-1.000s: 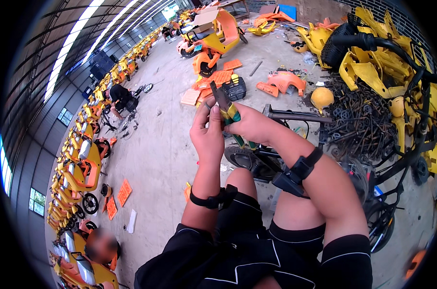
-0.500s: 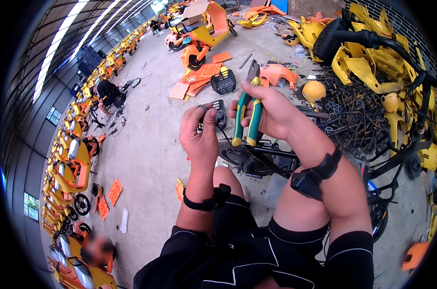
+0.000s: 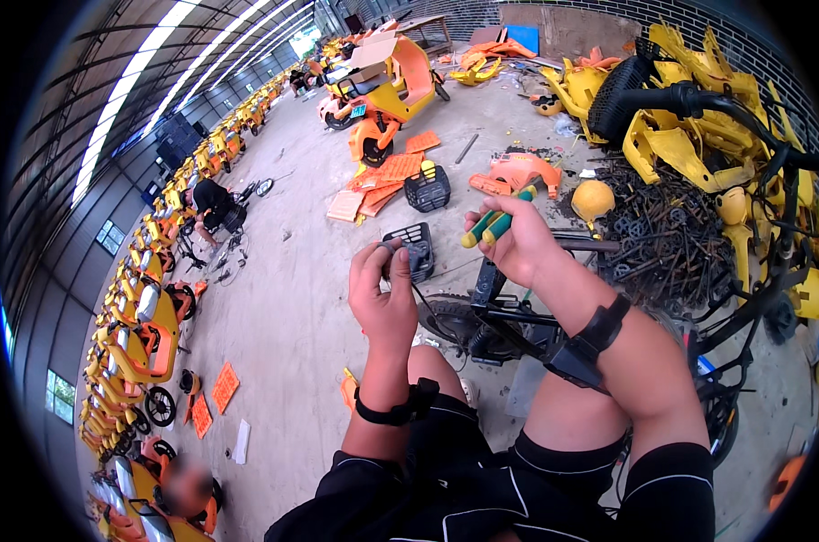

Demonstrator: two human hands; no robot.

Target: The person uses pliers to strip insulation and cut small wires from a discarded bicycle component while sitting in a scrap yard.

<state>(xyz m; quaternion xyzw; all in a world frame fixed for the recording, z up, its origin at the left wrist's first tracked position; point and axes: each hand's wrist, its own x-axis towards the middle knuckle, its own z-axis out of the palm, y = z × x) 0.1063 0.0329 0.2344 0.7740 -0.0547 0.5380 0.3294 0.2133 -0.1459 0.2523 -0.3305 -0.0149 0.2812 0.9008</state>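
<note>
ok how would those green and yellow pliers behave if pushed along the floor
The pliers would probably stay stiff, as the handles look thick and don't sag in the right hand. They'd likely slide rather than roll, with two handles side by side. Those coloured handles look coated, so perhaps not very slippery.

Worn on the head, left of a side-by-side pair. Looks down at left hand (image 3: 381, 291) and right hand (image 3: 521, 246) from close above, fisheye-wide, and forward across the floor (image 3: 288, 352) to the roof (image 3: 125, 77).

Bright daylight, glaring roof strips (image 3: 132, 99), fisheye-bent edges, black corners, blurred patch (image 3: 188, 489) lower left
</note>
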